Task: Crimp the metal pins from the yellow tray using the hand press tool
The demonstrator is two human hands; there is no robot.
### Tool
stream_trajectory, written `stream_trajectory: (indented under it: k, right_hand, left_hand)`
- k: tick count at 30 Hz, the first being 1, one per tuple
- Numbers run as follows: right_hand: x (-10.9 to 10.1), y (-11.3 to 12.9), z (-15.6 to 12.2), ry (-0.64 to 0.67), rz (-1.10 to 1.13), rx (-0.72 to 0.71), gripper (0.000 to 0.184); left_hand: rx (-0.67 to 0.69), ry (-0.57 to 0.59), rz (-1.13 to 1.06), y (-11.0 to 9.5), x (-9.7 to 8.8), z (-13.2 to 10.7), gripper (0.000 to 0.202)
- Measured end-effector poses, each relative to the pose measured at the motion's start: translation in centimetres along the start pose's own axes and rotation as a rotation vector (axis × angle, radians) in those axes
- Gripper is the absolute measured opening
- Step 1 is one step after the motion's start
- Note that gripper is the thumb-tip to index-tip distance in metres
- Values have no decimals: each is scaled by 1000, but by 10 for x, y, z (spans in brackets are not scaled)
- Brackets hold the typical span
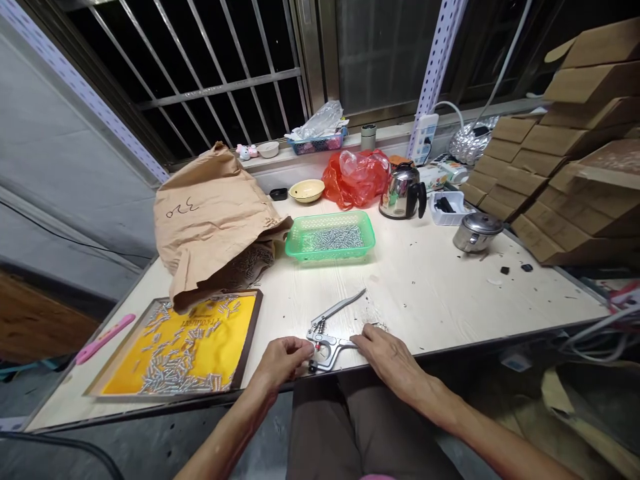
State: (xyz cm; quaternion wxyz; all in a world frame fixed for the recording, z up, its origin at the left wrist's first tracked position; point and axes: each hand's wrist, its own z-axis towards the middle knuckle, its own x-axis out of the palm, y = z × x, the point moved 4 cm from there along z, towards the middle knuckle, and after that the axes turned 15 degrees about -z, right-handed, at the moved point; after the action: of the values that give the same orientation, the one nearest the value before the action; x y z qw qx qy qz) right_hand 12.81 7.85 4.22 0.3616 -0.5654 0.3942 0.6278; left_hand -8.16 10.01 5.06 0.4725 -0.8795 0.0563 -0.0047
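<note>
A metal hand press tool (pixel 327 333) with a long lever lies near the table's front edge. My left hand (pixel 283 359) is curled with its fingertips pinched at the tool's jaw end; what they hold is too small to make out. My right hand (pixel 385 351) rests palm down on the tool's handle, fingers pressed on it. Left of my hands stands a yellow tray (pixel 240 320) with several small metal pieces scattered in it.
A brown paper sack (pixel 210 213) spills metal pieces onto the tray. Behind the tool are a green basket (pixel 330 237) of metal parts, a steel kettle (pixel 400 190), a red bag (pixel 353 177), a small pot (pixel 477 232) and stacked cartons (pixel 560 153). A pink tool (pixel 103 338) lies far left.
</note>
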Motion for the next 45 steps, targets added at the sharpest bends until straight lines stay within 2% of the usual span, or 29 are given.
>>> stream_trajectory:
  k: [6, 14, 20, 24, 26, 30, 33, 36, 40, 45]
  right_hand:
    - [1, 0, -1, 8, 5, 11, 22]
    - [5, -2, -1, -25, 21, 11, 21]
    - [6, -1, -3, -37, 13, 13, 23]
    - [0, -7, -2, -23, 98, -18, 19]
    - [-4, -14, 3, -6, 123, -23, 33]
    - [-8, -29, 27, 116, 96, -37, 92]
    - [-10, -31, 46, 250, 114, -139, 111]
    - [-15, -28, 58, 282, 95, -210, 109]
    - [-20, -24, 61, 195, 34, -223, 100]
    - [-15, -23, 55, 106, 19, -205, 89]
  left_hand:
    - [-32, 60, 80, 11, 2, 7, 48]
    - [-54, 105, 173, 9, 9, 15, 44]
    - [-71, 106, 319, 9, 7, 17, 36]
    - [-82, 165, 362, 8, 6, 19, 35]
    - [-99, 204, 366, 8, 6, 21, 36]
    - [-123, 211, 370, 9, 6, 22, 40]
    - [-128, 177, 374, 8, 6, 20, 43]
    - [-131, 151, 350, 8, 7, 17, 44]
    - [-136, 127, 325, 11, 6, 18, 43]
    - [-132, 143, 349, 12, 5, 19, 45]
